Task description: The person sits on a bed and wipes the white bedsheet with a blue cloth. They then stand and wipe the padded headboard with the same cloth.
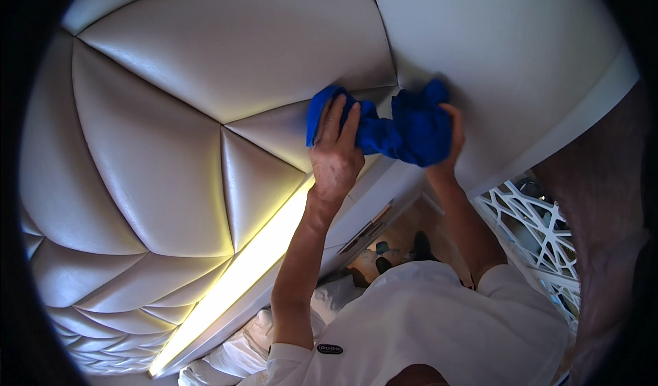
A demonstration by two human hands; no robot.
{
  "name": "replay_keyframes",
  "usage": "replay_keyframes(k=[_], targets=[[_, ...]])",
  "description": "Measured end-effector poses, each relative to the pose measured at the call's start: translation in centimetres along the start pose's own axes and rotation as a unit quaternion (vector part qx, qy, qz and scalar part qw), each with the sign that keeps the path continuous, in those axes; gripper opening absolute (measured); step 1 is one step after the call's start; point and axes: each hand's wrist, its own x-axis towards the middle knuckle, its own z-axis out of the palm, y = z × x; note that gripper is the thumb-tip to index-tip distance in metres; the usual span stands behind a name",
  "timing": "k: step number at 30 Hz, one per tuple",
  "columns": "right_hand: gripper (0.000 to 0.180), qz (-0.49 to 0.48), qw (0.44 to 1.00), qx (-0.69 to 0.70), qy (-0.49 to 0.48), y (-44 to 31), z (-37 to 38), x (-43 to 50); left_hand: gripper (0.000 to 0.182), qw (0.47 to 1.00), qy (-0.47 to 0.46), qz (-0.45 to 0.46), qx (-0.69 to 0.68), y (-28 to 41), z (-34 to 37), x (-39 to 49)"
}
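Note:
A blue cloth (380, 129) is stretched between my two hands, bunched at both ends and twisted in the middle. My left hand (336, 149) presses its end against a padded, upholstered wall panel (272, 121), fingers spread over the fabric. The other end is gripped by my right hand (452, 134), partly hidden behind the bunched cloth, beside the smooth pale wall (493, 67). Below my left hand runs a lit yellow-white strip (247, 268) along the lower edge of the padded panels.
Pillows (241, 350) lie below the ledge (257, 296) at the lower left. A white lattice screen (540, 232) and a brownish curtain (601, 206) are on the right. Dark shoes (422, 247) and a small teal object (382, 247) show on the floor.

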Motion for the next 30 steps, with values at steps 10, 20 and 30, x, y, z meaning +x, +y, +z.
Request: replay_keyframes(k=[10,20,30], targets=[[0.043,0.121,0.988,-0.099,-0.012,3.1,-4.3,-4.5,0.048,0.988,-0.038,-0.071,-0.129,1.6,9.0,-1.2],[0.056,0.213,0.972,-0.093,-0.024,8.1,-2.6,-5.5,0.034,0.983,-0.103,-0.096,-0.117,3.5,11.6,-2.6],[0.088,0.424,0.882,0.200,-0.050,12.1,-3.9,-8.5,0.043,0.987,-0.131,-0.069,-0.061,6.8,13.8,-2.3]])
